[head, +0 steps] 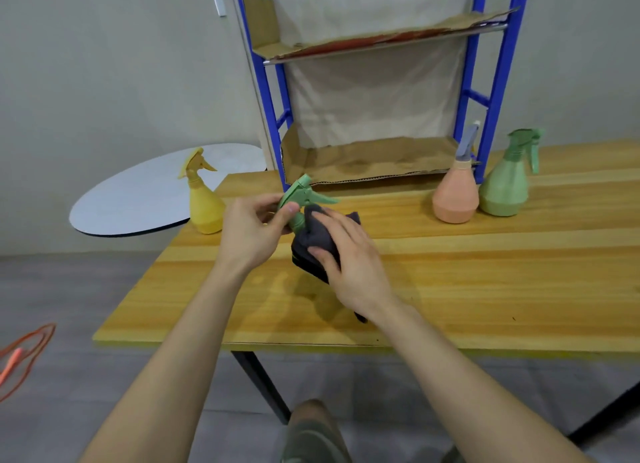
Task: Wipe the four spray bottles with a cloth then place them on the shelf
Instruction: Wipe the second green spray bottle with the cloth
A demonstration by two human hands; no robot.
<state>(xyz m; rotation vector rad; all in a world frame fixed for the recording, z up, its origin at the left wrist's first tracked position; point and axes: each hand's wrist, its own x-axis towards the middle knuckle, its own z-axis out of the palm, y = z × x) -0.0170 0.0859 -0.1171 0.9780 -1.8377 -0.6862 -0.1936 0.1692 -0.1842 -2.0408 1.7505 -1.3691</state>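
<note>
Left hand (251, 232) is pinching the green spray bottle (303, 199) at its trigger head, above the wooden table (450, 289). Right hand (349, 258), fingers curled, is pressing a dark cloth (311, 234) around the bottle body.

A round white panel (138, 199) lay beyond the far left corner of the wooden table (485, 289). An orange cord (14, 356) lay looped on the grey floor (69, 289) at the left edge.

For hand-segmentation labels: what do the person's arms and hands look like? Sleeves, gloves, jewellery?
The left hand and right hand are ungloved, with no rings, watch or bands visible. Both forearms are bare; no sleeve shows before the frame edge.
</note>
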